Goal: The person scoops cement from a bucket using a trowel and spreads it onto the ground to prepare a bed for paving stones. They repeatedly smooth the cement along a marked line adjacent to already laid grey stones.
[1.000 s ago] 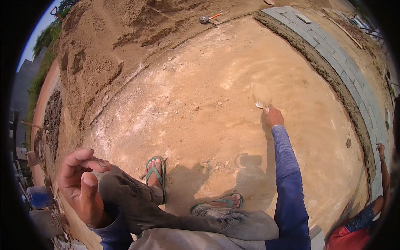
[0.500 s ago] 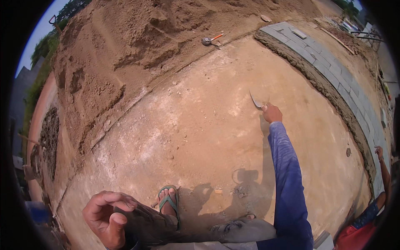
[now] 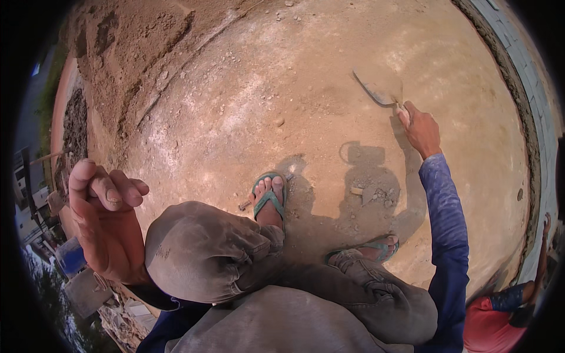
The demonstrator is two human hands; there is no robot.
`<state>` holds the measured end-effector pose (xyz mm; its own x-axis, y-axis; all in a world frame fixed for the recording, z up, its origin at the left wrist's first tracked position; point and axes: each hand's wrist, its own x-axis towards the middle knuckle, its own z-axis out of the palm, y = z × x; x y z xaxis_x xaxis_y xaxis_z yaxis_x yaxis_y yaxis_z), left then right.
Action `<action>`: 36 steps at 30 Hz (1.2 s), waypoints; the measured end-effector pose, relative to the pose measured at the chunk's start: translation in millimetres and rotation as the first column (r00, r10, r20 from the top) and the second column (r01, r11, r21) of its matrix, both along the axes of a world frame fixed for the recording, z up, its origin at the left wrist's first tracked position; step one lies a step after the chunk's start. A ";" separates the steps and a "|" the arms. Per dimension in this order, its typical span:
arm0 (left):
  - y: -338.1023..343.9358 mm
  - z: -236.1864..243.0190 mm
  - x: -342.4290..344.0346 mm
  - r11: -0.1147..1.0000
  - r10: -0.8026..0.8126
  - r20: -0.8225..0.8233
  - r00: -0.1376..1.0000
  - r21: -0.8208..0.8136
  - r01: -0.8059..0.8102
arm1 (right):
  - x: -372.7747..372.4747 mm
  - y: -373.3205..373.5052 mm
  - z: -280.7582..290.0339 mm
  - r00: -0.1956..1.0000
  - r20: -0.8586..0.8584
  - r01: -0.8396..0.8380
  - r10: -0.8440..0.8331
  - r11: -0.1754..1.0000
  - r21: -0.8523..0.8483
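Observation:
My right hand [image 3: 421, 132] is closed round the handle of a trowel [image 3: 379, 93], with the arm stretched forward over the bare, sandy ground [image 3: 318, 100]. Its curved metal blade points away and to the left, at or just above the soil; I cannot tell whether it touches. My left hand [image 3: 109, 220] is held up beside my bent left knee [image 3: 194, 250], palm partly turned up. Its fingers are loosely bent and apart, with nothing in them. Both feet, in green flip-flops [image 3: 271, 200], stand on the ground between my hands.
A heap of brown sand [image 3: 129, 35] rises at the far left. Grey paving blocks [image 3: 527, 53] with a dark mortar edge run down the right side. A person in red [image 3: 494, 320] is at the lower right. Small stones [image 3: 382, 191] lie before my feet; a blue container [image 3: 72, 257] is at left.
The view has tipped downward, bringing my knees and both feet further in. My left hand now appears higher and its fingers have shifted. The right hand keeps hold of the trowel.

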<state>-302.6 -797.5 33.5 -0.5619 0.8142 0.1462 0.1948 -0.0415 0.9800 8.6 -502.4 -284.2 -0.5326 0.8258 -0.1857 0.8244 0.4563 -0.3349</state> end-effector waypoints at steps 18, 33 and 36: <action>-121.6 -351.2 -10.1 0.560 -0.669 -0.315 0.673 -0.809 0.178 | 209.2 -163.3 -17.7 0.689 0.163 0.695 -0.706 0.708 0.129; 60.5 -235.7 -19.9 0.900 -0.107 0.391 0.914 -0.352 0.256 | 90.7 -281.8 30.4 0.725 0.082 0.684 -0.684 0.729 0.032; 119.7 -146.0 22.4 0.965 -0.214 0.360 0.908 -0.068 0.254 | 139.3 -296.8 21.0 0.507 0.151 0.858 -0.849 0.513 0.006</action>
<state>-280.2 -677.7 -112.5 -0.3522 0.9280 -0.1213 -0.1595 0.0682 0.9848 147.9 -799.2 -263.2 0.4541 0.8525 -0.2590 0.8369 -0.5078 -0.2040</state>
